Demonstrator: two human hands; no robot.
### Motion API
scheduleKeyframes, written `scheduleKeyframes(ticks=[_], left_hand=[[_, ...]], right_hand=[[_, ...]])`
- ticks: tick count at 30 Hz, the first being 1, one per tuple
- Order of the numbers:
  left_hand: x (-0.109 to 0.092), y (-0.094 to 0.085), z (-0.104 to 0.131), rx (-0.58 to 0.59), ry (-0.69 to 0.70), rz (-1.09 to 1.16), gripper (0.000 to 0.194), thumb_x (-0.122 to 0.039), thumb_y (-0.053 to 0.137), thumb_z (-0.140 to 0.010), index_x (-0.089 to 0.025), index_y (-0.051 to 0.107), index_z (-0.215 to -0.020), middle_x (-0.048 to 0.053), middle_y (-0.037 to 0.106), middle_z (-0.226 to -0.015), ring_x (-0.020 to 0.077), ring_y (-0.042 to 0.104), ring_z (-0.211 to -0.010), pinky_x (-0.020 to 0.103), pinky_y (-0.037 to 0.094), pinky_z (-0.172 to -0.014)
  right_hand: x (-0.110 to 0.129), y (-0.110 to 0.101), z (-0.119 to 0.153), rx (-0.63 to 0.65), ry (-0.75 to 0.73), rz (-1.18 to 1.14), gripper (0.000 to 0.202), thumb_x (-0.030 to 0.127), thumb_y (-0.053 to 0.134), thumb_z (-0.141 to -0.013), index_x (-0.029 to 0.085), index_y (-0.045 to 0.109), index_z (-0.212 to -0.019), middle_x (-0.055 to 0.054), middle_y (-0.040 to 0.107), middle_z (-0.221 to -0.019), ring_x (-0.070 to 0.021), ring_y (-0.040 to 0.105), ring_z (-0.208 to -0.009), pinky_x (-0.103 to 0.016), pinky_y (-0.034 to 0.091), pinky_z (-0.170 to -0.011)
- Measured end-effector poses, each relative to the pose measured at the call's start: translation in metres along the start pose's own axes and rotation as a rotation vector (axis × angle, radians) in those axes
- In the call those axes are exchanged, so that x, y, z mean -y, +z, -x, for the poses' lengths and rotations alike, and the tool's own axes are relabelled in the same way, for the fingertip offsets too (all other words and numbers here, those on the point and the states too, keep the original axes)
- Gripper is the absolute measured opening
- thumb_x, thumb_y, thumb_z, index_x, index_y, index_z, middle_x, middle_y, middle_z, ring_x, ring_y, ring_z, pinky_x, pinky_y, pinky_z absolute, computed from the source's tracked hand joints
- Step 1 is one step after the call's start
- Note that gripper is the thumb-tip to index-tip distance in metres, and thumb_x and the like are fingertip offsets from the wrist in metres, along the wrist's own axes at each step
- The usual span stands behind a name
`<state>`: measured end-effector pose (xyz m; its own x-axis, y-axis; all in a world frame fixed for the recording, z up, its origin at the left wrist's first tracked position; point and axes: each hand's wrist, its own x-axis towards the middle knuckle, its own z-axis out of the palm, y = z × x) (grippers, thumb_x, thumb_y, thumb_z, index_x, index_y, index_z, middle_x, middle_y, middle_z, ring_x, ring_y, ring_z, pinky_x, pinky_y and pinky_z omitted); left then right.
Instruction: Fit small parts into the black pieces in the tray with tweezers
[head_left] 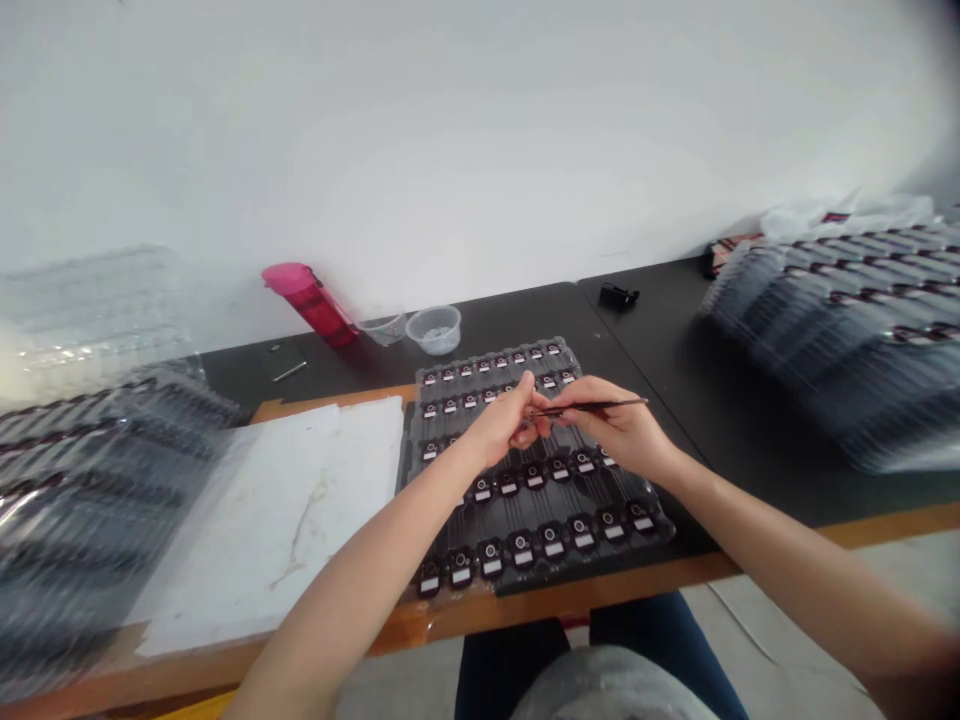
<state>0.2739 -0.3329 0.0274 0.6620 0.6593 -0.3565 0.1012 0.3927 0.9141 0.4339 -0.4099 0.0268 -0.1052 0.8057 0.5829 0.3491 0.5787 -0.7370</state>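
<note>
My right hand point(619, 425) is closed on a thin, dark, tweezers-like tool point(611, 404), its back end pointing right. The tool's tip meets the fingers of my left hand point(514, 418), which are pinched together with the thumb up. Whatever my left hand holds is too small and covered to make out. Both hands are above a clear plastic tray point(487, 515), where rows of small black parts point(521, 546) with white labels and round rings sit in pockets. My forearms and hands hide some of the middle rows.
Stacked filled trays stand at the left point(67, 510) and right point(847, 340). White sheets point(300, 500) lie left of the tray. Behind are a clear cup point(435, 330) of small bits, a pink bottle point(315, 305) and a black object point(618, 295). A wall rises behind the table.
</note>
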Motion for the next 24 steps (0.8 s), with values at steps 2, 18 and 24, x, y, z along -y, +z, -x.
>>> scheduleKeyframes(ticks=[2, 18, 24], left_hand=[[0.000, 0.000, 0.000, 0.011, 0.000, -0.004, 0.053, -0.061, 0.029, -0.085, -0.014, 0.054, -0.079, 0.003, 0.055, -0.052, 0.0043, 0.029, -0.032, 0.018, 0.016, -0.037], [0.000, -0.009, 0.002, -0.108, 0.030, -0.173, 0.052, -0.062, 0.033, -0.083, -0.016, 0.054, -0.077, -0.002, 0.048, -0.049, 0.0052, 0.028, -0.034, 0.020, 0.015, -0.039], [0.008, -0.034, -0.003, -0.422, 0.233, -0.750, 0.027, -0.044, 0.061, -0.072, -0.017, 0.055, -0.069, -0.004, 0.049, -0.054, 0.0091, 0.041, -0.048, 0.022, 0.027, -0.048]], right_hand=[[-0.001, 0.000, 0.000, -0.004, -0.013, -0.001, 0.014, 0.013, 0.058, -0.085, 0.019, 0.065, -0.095, -0.005, 0.062, -0.091, -0.0165, 0.058, -0.086, -0.030, 0.048, -0.078], [-0.001, 0.002, 0.003, -0.035, 0.019, -0.084, 0.012, 0.017, 0.058, -0.086, 0.021, 0.067, -0.094, -0.005, 0.061, -0.091, -0.0167, 0.059, -0.084, -0.030, 0.052, -0.073], [-0.006, 0.010, 0.001, -0.005, 0.113, -0.082, 0.011, 0.018, 0.058, -0.084, 0.019, 0.067, -0.090, -0.005, 0.060, -0.089, -0.0164, 0.060, -0.081, -0.027, 0.055, -0.066]])
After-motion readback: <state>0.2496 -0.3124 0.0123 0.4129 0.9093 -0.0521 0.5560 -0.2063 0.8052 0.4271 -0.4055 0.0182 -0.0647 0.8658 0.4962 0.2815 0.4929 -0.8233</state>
